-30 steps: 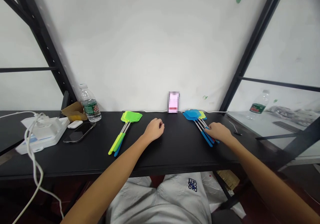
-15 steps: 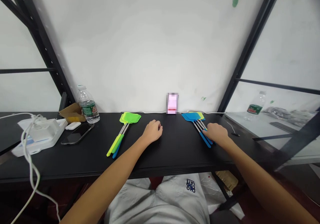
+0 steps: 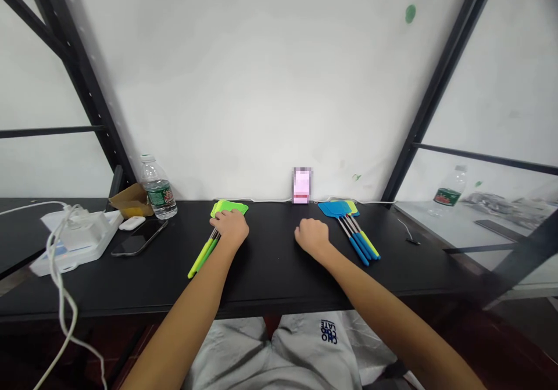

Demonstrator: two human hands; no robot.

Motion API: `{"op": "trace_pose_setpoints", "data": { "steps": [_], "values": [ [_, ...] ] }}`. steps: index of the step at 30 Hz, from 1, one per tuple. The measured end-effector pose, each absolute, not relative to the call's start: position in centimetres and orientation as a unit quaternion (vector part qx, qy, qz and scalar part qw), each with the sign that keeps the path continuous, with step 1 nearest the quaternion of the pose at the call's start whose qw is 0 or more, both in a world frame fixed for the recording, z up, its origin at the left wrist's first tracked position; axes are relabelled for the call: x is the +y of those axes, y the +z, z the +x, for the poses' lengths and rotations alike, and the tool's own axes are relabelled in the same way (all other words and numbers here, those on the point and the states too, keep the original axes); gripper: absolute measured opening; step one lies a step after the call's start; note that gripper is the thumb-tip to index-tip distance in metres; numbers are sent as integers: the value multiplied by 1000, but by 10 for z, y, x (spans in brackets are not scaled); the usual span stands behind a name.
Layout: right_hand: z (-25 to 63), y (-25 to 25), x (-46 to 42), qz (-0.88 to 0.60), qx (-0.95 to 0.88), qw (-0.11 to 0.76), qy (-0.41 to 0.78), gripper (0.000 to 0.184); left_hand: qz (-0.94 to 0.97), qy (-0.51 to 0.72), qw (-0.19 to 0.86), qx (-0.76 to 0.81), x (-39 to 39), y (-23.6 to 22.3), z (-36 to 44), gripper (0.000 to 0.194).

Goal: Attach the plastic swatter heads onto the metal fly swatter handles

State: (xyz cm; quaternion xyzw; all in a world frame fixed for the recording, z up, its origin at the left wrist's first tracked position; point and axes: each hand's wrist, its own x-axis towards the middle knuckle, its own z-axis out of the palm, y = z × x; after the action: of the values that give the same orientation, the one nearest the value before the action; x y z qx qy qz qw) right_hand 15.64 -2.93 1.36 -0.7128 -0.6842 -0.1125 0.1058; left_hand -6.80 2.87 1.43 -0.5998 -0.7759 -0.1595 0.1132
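Two bundles of fly swatters lie on a black table. At the left, a bundle of green and yellow-green fly swatters (image 3: 206, 256) points its paddles at the wall. My left hand (image 3: 231, 227) lies over their metal shafts, its fingers curled round them; the fingertips are partly hidden. My right hand (image 3: 313, 237) rests on the tabletop between the bundles, fingers folded in and nothing seen in them. To its right is a bundle of mostly blue fly swatters (image 3: 335, 208), with one yellow-green handle at its right side, apart from my hand.
A phone-like upright screen (image 3: 302, 186) leans on the wall. At the left are a water bottle (image 3: 161, 195), an open cardboard box (image 3: 131, 203), a white earbud case (image 3: 132, 223), a dark phone (image 3: 140, 239) and a white power strip (image 3: 81, 242) with cables. Black frame posts flank the table.
My left hand has moved left onto the green bundle. My right hand has left the blue bundle and moved left to the middle; that bundle's yellow-green handle now shows.
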Motion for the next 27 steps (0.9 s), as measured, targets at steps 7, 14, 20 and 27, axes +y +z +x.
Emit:
{"op": "trace_pose_setpoints", "data": {
  "steps": [7,14,20,27],
  "values": [
    [105,9,-8,-661,-736,122,-79,31,-616,-151,127,-763,35,12,-64,34],
    [95,7,8,-647,-744,148,-80,31,-649,-115,103,-745,32,18,-57,27],
    [94,6,8,-632,-745,193,-91,39,-683,-153,73,-711,22,30,-53,29],
    [99,8,6,-639,-716,282,-25,59,-717,-224,37,-660,11,38,-27,41]
  ]
}}
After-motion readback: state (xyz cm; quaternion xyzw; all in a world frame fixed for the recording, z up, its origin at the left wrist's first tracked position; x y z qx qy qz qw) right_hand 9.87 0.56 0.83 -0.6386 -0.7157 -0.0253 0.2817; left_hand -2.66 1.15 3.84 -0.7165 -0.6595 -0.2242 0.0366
